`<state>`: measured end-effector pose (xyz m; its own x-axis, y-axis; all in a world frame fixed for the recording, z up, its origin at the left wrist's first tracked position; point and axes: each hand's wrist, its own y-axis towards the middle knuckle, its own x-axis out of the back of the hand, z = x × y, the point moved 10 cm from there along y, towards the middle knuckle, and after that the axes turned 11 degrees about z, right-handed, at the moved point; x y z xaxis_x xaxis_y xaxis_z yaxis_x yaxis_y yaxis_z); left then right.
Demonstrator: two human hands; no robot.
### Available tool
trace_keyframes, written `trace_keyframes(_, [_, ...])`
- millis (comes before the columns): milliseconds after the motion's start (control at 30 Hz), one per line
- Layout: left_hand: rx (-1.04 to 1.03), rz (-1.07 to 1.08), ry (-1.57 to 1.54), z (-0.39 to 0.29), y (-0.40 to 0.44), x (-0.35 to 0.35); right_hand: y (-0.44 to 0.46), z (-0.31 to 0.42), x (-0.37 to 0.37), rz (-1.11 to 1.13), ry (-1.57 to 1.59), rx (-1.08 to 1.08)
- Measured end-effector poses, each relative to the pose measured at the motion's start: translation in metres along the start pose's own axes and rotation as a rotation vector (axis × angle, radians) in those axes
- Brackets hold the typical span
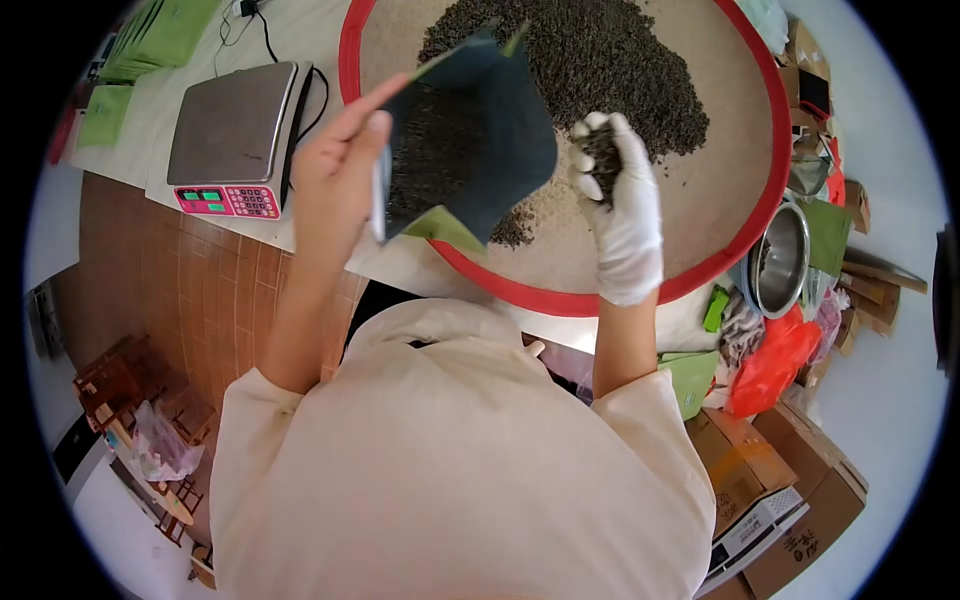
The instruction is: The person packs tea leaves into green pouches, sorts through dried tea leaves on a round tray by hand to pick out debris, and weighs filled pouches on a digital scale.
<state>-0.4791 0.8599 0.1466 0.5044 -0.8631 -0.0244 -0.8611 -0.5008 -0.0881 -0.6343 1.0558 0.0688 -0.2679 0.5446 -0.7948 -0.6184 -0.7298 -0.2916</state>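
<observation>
My left hand (338, 175), bare, grips the edge of a green pouch (515, 135) with a dark lining. The pouch's mouth is spread and faces me, and dark loose tea leaves (435, 145) show inside. Right of the pouch, my right hand (628, 205) wears a white glove and is curled around a handful of tea leaves (602, 165). Both are above a round tray with a red rim (778, 150). A large heap of dark tea leaves (610, 65) covers its far part, and a small scatter (513, 228) lies near its front.
A weighing scale (232, 130) stands to the left, with green pouches (160, 35) behind it. On the right are a metal bowl (782, 258), a red plastic bag (772, 365), more green pouches (690, 380) and cardboard boxes (745, 460).
</observation>
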Motion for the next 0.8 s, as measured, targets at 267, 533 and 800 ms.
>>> trace_keyframes(267, [0.127,0.147,0.196,0.039,0.009,-0.054,-0.01,-0.005,-0.088,0.268,-1.374,0.208])
trace_keyframes(533, [0.033,-0.063,-0.094,0.04,0.003,0.008,-0.032,0.047,-0.064,0.227,-0.795,0.327])
trace_keyframes(800, [-0.138,-0.385,-0.136,-0.024,-0.031,0.114,-0.007,-0.061,0.135,-0.249,-1.843,0.373])
